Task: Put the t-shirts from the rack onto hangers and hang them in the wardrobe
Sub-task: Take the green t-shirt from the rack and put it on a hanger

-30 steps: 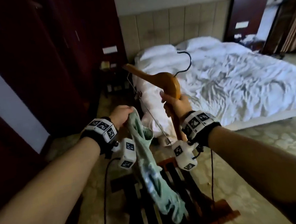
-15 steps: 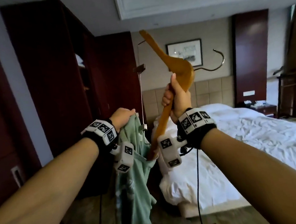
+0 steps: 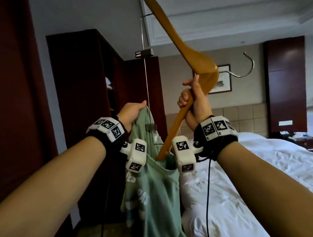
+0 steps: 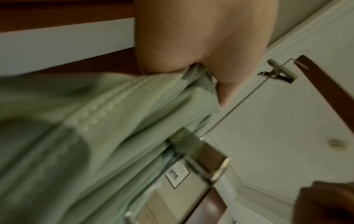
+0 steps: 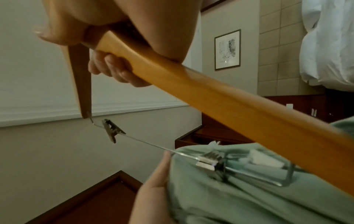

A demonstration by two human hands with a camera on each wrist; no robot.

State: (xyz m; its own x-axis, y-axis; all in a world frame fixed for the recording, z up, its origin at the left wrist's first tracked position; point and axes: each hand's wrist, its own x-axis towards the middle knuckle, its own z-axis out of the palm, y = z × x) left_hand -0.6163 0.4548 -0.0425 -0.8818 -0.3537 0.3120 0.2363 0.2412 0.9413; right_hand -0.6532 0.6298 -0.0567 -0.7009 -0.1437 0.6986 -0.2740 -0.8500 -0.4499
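A pale green t-shirt hangs from my left hand, which grips its bunched top edge. My right hand holds a wooden hanger by its lower arm, tilted steeply with one arm pointing to the ceiling. The hanger's lower tip sits at the shirt's neck opening. Its metal hook points right. A thin wire bar with metal clips runs along the hanger; one clip lies against the shirt. The dark wardrobe stands behind my left hand.
A bed with white bedding fills the right half of the room. A dark wood wall panel is close on the left. A framed picture hangs over the tiled headboard. A nightstand stands far right.
My view has tilted up from the floor rack to the room. Both hands have risen, and the hanger's lower tip has come down to the shirt's neck opening.
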